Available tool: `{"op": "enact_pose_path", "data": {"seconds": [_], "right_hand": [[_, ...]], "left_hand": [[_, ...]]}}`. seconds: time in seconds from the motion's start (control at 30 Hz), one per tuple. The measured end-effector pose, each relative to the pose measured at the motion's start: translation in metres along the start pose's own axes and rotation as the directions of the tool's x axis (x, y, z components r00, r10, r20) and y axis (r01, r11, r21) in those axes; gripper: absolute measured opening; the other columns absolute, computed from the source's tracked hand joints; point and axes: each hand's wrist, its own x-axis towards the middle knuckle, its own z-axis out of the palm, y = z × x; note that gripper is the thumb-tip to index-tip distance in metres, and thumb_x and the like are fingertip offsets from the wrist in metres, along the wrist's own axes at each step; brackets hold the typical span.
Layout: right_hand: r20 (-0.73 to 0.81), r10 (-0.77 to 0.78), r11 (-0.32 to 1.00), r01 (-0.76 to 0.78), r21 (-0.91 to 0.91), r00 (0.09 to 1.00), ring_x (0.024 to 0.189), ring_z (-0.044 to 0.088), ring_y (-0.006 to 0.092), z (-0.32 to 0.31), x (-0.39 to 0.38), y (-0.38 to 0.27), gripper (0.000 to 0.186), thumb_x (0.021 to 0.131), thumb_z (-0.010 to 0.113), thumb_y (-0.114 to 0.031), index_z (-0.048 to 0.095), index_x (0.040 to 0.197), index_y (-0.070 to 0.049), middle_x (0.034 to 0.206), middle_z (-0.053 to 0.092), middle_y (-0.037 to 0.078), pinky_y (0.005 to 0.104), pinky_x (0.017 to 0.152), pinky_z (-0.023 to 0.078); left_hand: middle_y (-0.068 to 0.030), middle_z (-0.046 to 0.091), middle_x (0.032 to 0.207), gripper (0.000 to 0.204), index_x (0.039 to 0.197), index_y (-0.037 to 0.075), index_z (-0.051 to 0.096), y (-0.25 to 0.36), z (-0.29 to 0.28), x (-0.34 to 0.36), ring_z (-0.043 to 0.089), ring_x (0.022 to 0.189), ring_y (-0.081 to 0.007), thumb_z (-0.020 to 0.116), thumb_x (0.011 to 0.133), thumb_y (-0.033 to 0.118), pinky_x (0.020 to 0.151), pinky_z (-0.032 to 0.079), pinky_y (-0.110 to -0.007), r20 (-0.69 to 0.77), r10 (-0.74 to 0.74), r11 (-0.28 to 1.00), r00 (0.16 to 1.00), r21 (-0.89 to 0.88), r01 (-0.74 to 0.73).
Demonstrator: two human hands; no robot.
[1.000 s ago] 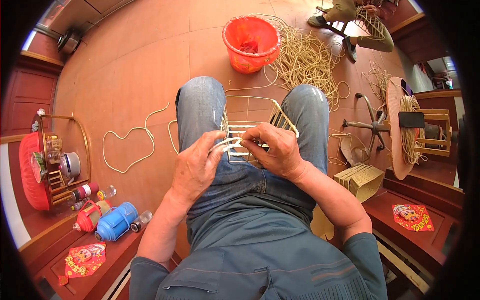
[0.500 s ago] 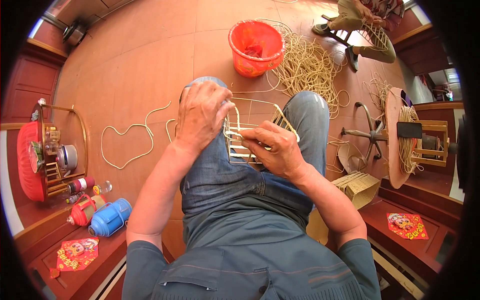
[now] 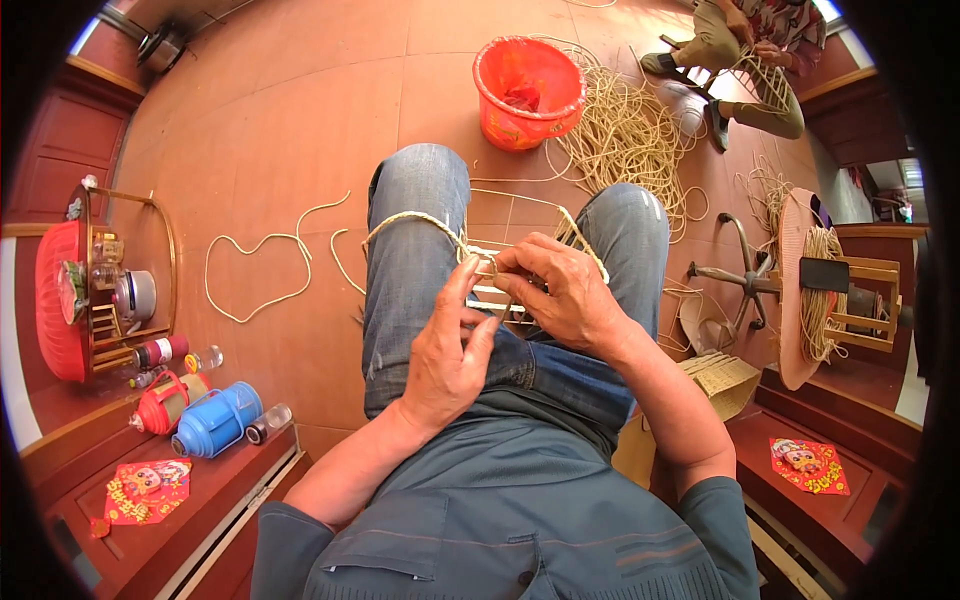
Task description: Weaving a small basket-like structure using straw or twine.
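Note:
Between my knees sits a small frame of thin pale rods (image 3: 487, 300), partly wound with cord and largely covered by my hands. My right hand (image 3: 565, 295) pinches the cord at the frame's near left part, thumb and forefinger together. Beside it, my left hand (image 3: 445, 360) has its thumb and forefinger apart, the forefinger's tip touching the work. A length of beige cord (image 3: 410, 215) runs from there over my left knee. More cord is wrapped along the frame's right side (image 3: 588, 245).
Ahead stands a red bucket (image 3: 528, 110) beside a heap of loose cord (image 3: 635, 140). Another person (image 3: 745, 70) sits at far right, hands on a slatted frame. Loose cord (image 3: 258, 238) lies on the floor at left, near a blue flask (image 3: 218, 420). A wheeled chair base (image 3: 745, 272) is at right.
My left hand has come down off my left knee toward me, and its fingers have spread. The cord now lies across that knee. My right hand stays at the frame.

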Motion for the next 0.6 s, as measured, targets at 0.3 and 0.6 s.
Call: {"op": "enact_pose_path", "data": {"seconds": [0.3,0.6], "right_hand": [[-0.032,0.014,1.000,-0.015,-0.015,0.999,0.085,0.074,0.0340,0.002,-0.002,0.001,0.013,0.100,0.078,-0.015,0.077,0.107,-0.003,0.095,0.071,0.014,0.0432,0.077,0.059],[-0.217,-0.038,0.999,0.040,0.004,0.975,0.076,0.073,0.0155,0.015,-0.006,0.005,0.013,0.095,0.088,-0.011,0.080,0.103,-0.004,0.091,0.075,0.007,0.0321,0.069,0.059]], "left_hand": [[-0.0013,0.057,0.074,0.033,0.141,0.005,0.061,0.007,0.001,0.003,0.051,0.067,-0.0106,0.068,0.109,0.006,0.063,0.046,-0.032,-0.032,-0.112,0.988,0.993,0.103,0.115],[-0.0132,0.077,0.092,0.021,0.124,0.008,0.068,0.024,-0.003,-0.004,0.077,0.077,-0.0344,0.070,0.104,0.003,0.067,0.058,-0.043,0.042,0.116,0.957,0.992,0.263,-0.123]]}}
